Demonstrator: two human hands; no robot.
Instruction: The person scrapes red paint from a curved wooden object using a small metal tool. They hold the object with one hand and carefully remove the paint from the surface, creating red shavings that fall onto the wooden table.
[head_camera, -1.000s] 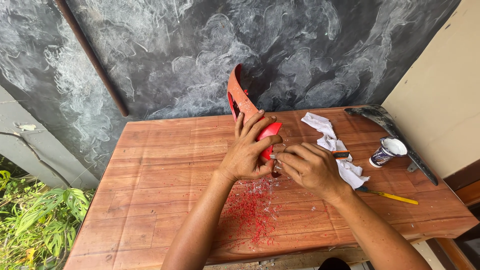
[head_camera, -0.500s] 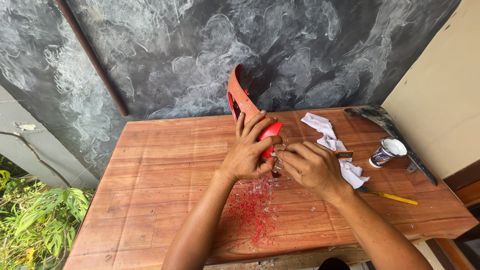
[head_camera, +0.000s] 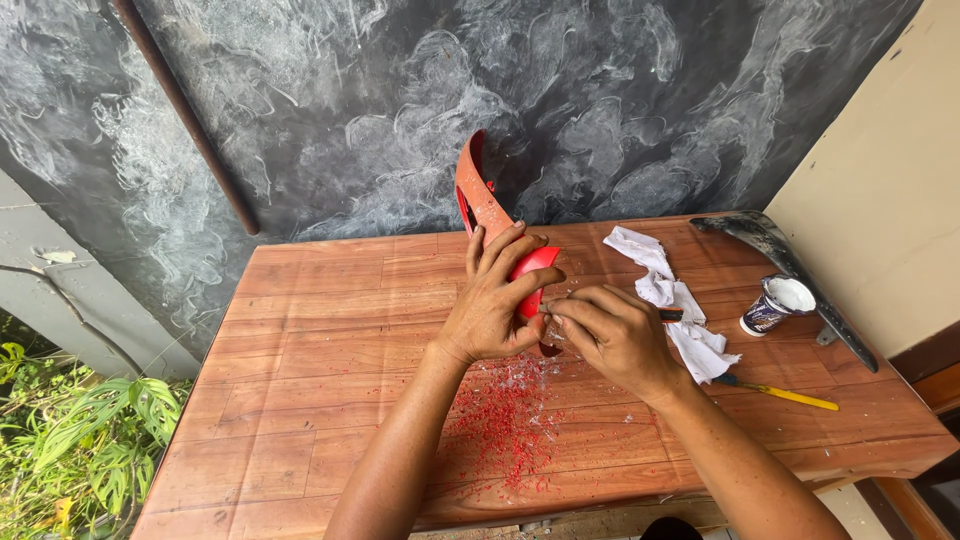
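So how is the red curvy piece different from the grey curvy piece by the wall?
The red curved panel is bright red, while the dark grey curved panel looks dull and scuffed. The red one stands up off the wooden table, gripped by the left hand; the grey one lies flat, untouched. Both are long, curved and pointed.

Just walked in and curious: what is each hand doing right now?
Left hand: closed over the red plastic part, pinning it to the table.
Right hand: closed around a small tool.
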